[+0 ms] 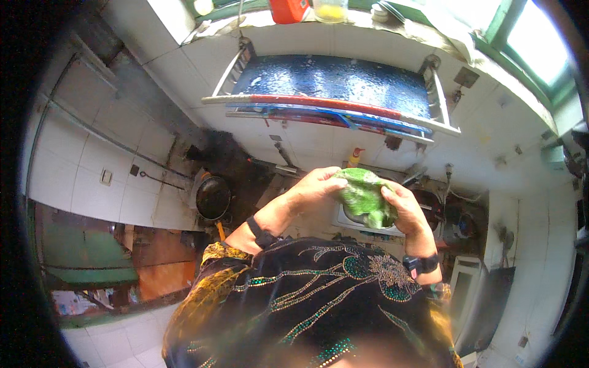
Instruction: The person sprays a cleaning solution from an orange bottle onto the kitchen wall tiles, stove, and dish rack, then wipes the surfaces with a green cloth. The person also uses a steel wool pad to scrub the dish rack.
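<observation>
A green cloth (361,193) hangs stretched between my two hands, its surface looking wet or soapy. My left hand (324,183) pinches the cloth's left upper corner with thumb and fingers. On the other side, my right hand (404,207) grips the right edge. Directly under the cloth is a sink (343,218) with a pale rim, its basin mostly hidden by the cloth and my hands. Behind the sink stands a yellow bottle with a red pump top (354,158).
A wall rack (322,99) with a blue panel and rails juts out above the sink. To the left sits a dark wok (213,198) with an orange handle. A red container (289,10) stands on the windowsill. Dark round items (428,204) lie right of the sink.
</observation>
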